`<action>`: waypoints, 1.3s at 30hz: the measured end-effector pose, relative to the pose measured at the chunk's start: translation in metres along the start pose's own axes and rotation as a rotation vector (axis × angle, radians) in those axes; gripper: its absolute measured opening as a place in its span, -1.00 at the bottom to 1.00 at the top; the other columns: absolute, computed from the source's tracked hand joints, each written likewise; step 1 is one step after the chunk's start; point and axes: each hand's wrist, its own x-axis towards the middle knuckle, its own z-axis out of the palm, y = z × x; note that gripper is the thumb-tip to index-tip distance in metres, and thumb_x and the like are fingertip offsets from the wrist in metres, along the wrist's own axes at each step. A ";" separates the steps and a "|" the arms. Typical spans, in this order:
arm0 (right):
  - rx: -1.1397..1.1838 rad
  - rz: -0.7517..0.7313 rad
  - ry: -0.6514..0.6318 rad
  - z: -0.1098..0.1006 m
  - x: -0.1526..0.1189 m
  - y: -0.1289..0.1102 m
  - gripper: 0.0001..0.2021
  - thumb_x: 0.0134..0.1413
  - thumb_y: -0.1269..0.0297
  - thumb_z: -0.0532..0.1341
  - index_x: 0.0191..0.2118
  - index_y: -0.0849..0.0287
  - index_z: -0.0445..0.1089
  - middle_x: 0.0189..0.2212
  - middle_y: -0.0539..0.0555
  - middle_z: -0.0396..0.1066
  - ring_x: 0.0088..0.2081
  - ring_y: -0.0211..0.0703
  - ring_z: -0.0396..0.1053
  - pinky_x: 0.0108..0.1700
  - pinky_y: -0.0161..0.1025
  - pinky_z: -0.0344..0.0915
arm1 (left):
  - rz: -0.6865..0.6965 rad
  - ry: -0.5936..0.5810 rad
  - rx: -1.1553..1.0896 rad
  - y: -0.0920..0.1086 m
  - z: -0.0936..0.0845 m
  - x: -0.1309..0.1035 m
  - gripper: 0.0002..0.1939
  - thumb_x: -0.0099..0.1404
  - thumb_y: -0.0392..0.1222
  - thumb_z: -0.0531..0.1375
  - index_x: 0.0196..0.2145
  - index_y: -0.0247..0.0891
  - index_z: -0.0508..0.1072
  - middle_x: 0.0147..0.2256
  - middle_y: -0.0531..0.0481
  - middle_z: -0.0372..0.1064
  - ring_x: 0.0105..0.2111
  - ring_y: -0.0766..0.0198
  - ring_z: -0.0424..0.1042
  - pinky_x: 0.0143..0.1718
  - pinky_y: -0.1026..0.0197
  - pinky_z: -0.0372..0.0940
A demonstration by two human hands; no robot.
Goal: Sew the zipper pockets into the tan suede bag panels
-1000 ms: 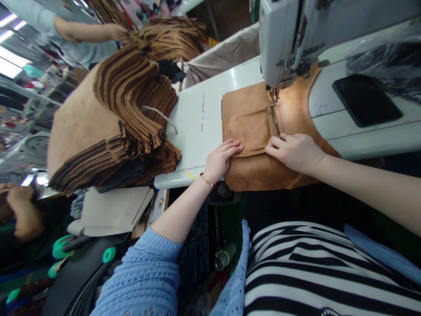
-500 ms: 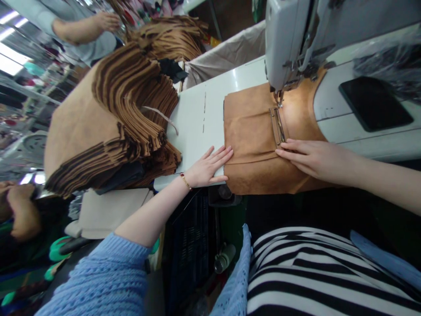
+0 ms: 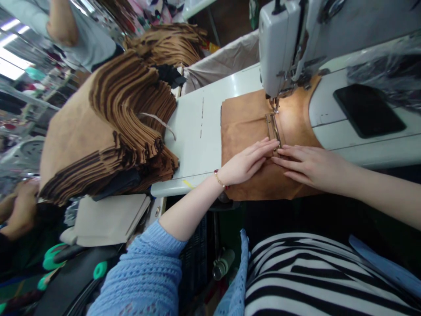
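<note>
— Tan suede-like fabric piece (image 3: 246,127), where exactly?

— Spread flat on white sewing table (image 3: 197,131), under head of grey sewing machine (image 3: 279,44). Near edge draped over table front; far right part hidden behind machine body.

— Largest thing around it?

— Tall slumped stack of matching brown pieces (image 3: 112,118) to the left, well apart from the piece being handled. Bottom layers lost in shadow; count impossible to tell.

— And the machine itself?

— Cut off at top and right of frame. Needle area (image 3: 274,104) small and glare-lit, hard to make out. Black flat panel (image 3: 368,109) on machine bed at right, crumpled clear plastic (image 3: 388,66) beyond it, blurred.

— Hands?

— Left hand (image 3: 245,164) flat, fingers together and outstretched, pressing down on fabric, gripping nothing; beaded bracelet (image 3: 219,180) at wrist. Right hand (image 3: 309,164) likewise flat and spread narrow, palm down on fabric, fingertips nearly meeting left fingertips just below a metal strip (image 3: 272,127) running toward the needle. Near end of strip covered by fingertips.

— Anyone else?

— Co-worker's arm (image 3: 61,24) at upper left, cut off by frame edge; another hand (image 3: 21,210) at far left, blurred.
</note>
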 end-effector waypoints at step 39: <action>0.464 0.329 0.254 -0.016 0.016 0.014 -0.72 0.31 0.31 0.11 0.00 0.04 0.53 0.03 0.08 0.53 0.07 -0.07 0.45 0.16 -0.03 0.35 | -0.198 0.259 0.241 0.017 0.044 0.024 -0.76 0.54 -0.15 0.02 0.06 -0.17 0.37 0.01 -0.03 0.51 0.02 0.22 0.52 0.31 0.01 0.27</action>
